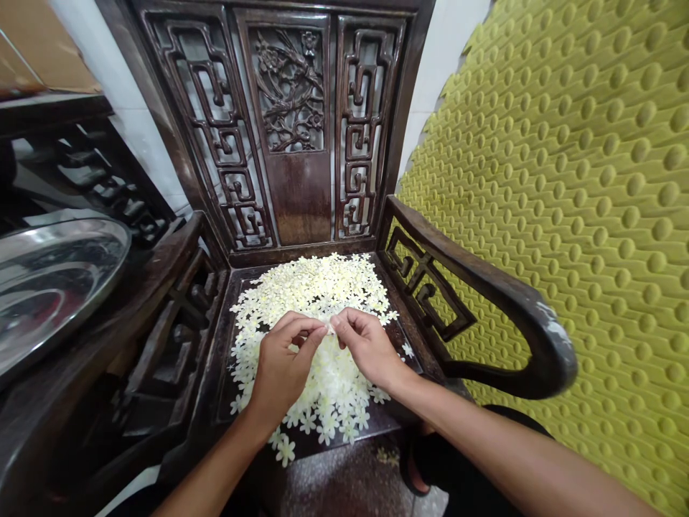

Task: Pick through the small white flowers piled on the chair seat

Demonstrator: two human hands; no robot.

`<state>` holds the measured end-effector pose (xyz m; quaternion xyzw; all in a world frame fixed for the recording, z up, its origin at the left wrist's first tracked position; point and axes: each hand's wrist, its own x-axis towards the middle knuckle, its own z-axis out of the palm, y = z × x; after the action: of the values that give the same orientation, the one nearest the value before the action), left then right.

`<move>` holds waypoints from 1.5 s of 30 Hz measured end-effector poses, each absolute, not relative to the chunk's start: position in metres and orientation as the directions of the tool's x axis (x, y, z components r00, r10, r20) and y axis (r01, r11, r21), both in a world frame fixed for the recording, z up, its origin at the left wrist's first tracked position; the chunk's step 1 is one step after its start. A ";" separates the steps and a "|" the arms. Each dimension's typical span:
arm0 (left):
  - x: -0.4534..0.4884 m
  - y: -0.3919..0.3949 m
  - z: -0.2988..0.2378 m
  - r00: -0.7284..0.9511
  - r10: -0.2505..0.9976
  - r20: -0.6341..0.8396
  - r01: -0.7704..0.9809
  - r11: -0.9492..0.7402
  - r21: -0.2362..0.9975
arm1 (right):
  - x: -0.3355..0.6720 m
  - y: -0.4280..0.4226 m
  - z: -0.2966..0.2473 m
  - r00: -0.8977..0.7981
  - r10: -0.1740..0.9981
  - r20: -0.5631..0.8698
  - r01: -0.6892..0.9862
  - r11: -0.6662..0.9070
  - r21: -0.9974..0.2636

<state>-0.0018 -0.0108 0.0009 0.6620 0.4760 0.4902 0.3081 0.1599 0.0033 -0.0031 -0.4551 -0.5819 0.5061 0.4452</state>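
Note:
Many small pale yellow-white flowers with pointed petals lie heaped over the dark wooden seat of a carved chair. Just above the heap, my left hand and my right hand meet fingertip to fingertip. Thumb and forefinger of each are pinched together on a small whitish flower. The fingers cover most of it, so its exact shape is hard to make out. A few single flowers lie at the seat's front edge.
The chair's carved back rises behind the seat, with a curved armrest on the right. A shiny metal tray stands at the left. Yellow studded matting leans along the right side. Flower bits lie on the floor.

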 end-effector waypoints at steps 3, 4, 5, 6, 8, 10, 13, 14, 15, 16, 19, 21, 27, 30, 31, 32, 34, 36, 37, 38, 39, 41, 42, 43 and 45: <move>-0.002 -0.011 0.002 0.096 0.931 0.352 0.341 -0.363 0.867 | 0.161 0.005 -0.004 -0.196 0.979 0.048 0.072 0.063 -0.995; -0.001 -0.011 0.002 0.107 0.930 0.351 0.346 -0.366 0.864 | 0.162 0.005 -0.004 -0.192 0.980 0.049 0.066 0.063 -0.996; -0.001 -0.011 0.002 0.118 0.930 0.348 0.353 -0.367 0.861 | 0.161 0.006 -0.005 -0.184 0.982 0.052 0.061 0.064 -0.996; 0.000 -0.010 0.003 0.127 0.930 0.346 0.358 -0.368 0.858 | 0.161 0.006 -0.006 -0.171 0.984 0.056 0.053 0.066 -0.996; 0.001 -0.010 0.003 0.141 0.928 0.344 0.369 -0.372 0.852 | 0.158 0.007 -0.008 -0.133 0.990 0.058 0.032 0.062 -0.998; 0.002 -0.011 0.003 0.152 0.925 0.349 0.380 -0.381 0.843 | 0.156 0.009 -0.012 -0.092 0.995 0.041 -0.003 0.041 -0.999; 0.003 -0.013 0.002 0.163 0.923 0.349 0.398 -0.386 0.833 | 0.155 0.016 -0.017 -0.001 1.000 -0.015 -0.084 -0.015 -0.996; 0.002 -0.014 0.002 0.163 0.925 0.342 0.405 -0.379 0.832 | 0.157 0.019 -0.019 0.041 0.999 -0.033 -0.109 -0.028 -0.994; 0.001 -0.014 0.001 0.158 0.930 0.331 0.416 -0.367 0.832 | 0.159 0.022 -0.019 0.067 0.997 -0.037 -0.112 -0.029 -0.993; 0.000 -0.013 0.000 0.149 0.937 0.315 0.428 -0.348 0.834 | 0.161 0.024 -0.020 0.082 0.996 -0.034 -0.110 -0.025 -0.994; -0.002 -0.010 -0.002 0.094 0.961 0.261 0.449 -0.275 0.850 | 0.167 0.025 -0.018 0.076 0.997 -0.012 -0.083 -0.006 -0.997; -0.003 -0.008 -0.003 0.059 0.965 0.254 0.432 -0.254 0.865 | 0.168 0.021 -0.016 0.037 0.999 0.018 -0.035 0.019 -0.999; 0.001 -0.009 -0.002 0.047 0.946 0.320 0.369 -0.314 0.875 | 0.160 0.008 -0.014 -0.091 0.993 0.078 0.069 0.084 -0.994; 0.000 -0.009 -0.002 0.049 0.945 0.323 0.365 -0.318 0.875 | 0.157 0.005 -0.014 -0.119 0.990 0.081 0.070 0.089 -0.994; 0.000 -0.009 -0.002 0.051 0.945 0.325 0.367 -0.320 0.874 | 0.156 0.004 -0.014 -0.128 0.989 0.078 0.068 0.087 -0.994; -0.001 -0.009 -0.002 0.054 0.944 0.327 0.369 -0.323 0.872 | 0.156 0.004 -0.014 -0.136 0.988 0.077 0.065 0.086 -0.994; -0.001 -0.009 -0.002 0.062 0.941 0.333 0.370 -0.332 0.868 | 0.156 0.003 -0.013 -0.150 0.986 0.075 0.060 0.085 -0.995; -0.002 -0.008 -0.003 0.066 0.940 0.335 0.366 -0.335 0.868 | 0.156 0.003 -0.012 -0.153 0.986 0.071 0.060 0.081 -0.995; -0.002 -0.007 -0.003 0.066 0.940 0.334 0.361 -0.334 0.871 | 0.156 0.003 -0.012 -0.152 0.986 0.066 0.063 0.076 -0.995; -0.002 -0.007 -0.004 0.065 0.942 0.330 0.357 -0.331 0.874 | 0.156 0.003 -0.012 -0.150 0.987 0.061 0.066 0.072 -0.995; -0.003 -0.006 -0.004 0.064 0.944 0.325 0.351 -0.326 0.878 | 0.156 0.004 -0.012 -0.149 0.987 0.057 0.067 0.067 -0.995; -0.003 -0.005 -0.005 0.059 0.947 0.316 0.338 -0.317 0.886 | 0.156 0.004 -0.012 -0.150 0.987 0.050 0.067 0.061 -0.996; -0.003 -0.005 -0.006 0.058 0.948 0.313 0.332 -0.314 0.890 | 0.156 0.004 -0.012 -0.151 0.987 0.047 0.065 0.057 -0.996; -0.004 -0.005 -0.006 0.056 0.949 0.311 0.328 -0.311 0.892 | 0.156 0.003 -0.012 -0.151 0.988 0.043 0.063 0.053 -0.997; -0.004 -0.005 -0.006 0.056 0.949 0.310 0.326 -0.311 0.893 | 0.156 0.003 -0.013 -0.153 0.988 0.038 0.056 0.047 -0.997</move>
<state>-0.0037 -0.0054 -0.0056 0.6509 0.4900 0.4814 0.3234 0.1563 0.0028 -0.0125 -0.4644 -0.5617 0.5107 0.4561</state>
